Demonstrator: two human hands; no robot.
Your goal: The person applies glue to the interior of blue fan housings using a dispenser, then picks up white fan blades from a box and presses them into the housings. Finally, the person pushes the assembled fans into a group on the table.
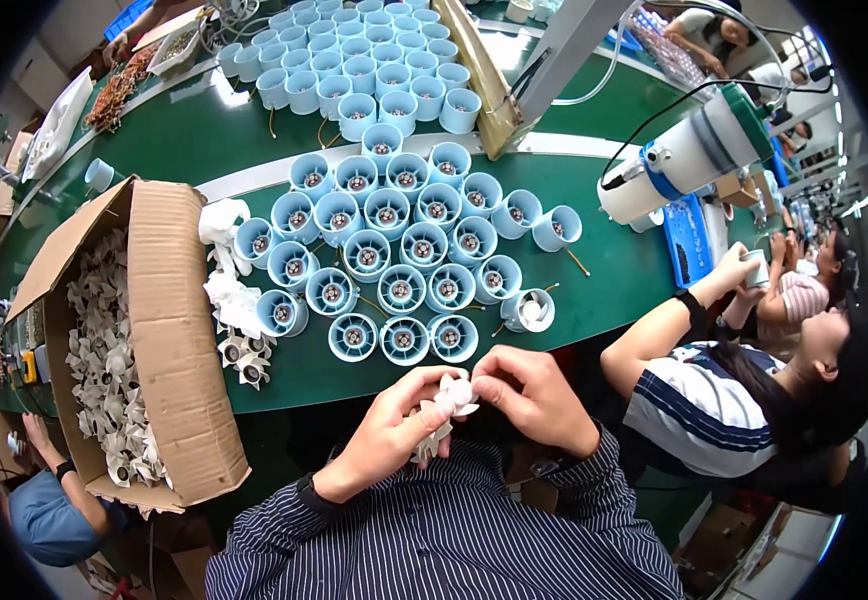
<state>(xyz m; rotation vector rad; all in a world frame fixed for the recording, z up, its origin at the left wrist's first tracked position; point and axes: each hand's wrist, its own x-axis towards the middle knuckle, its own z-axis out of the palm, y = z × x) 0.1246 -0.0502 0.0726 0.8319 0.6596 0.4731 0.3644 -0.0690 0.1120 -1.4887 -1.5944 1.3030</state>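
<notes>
My left hand (386,428) is closed around a small stack of white fan impellers (457,392), held just in front of the table edge. My right hand (536,402) has its thumb and forefinger pinched at the blade edge of the top impeller. Beyond my hands stand several light-blue round fan housings (404,340) with a small motor showing inside each. A white round piece fills the mouth of one housing (529,311) at the right of the group. A few loose impellers (247,360) lie to the left of the housings.
At the left, an open cardboard box (179,350) holds many white impellers. White crumpled plastic (234,295) lies beside it. More blue housings (354,70) crowd the far table. A white cylindrical device (689,155) juts in at the right, near a co-worker (714,400) and a blue tray (689,240).
</notes>
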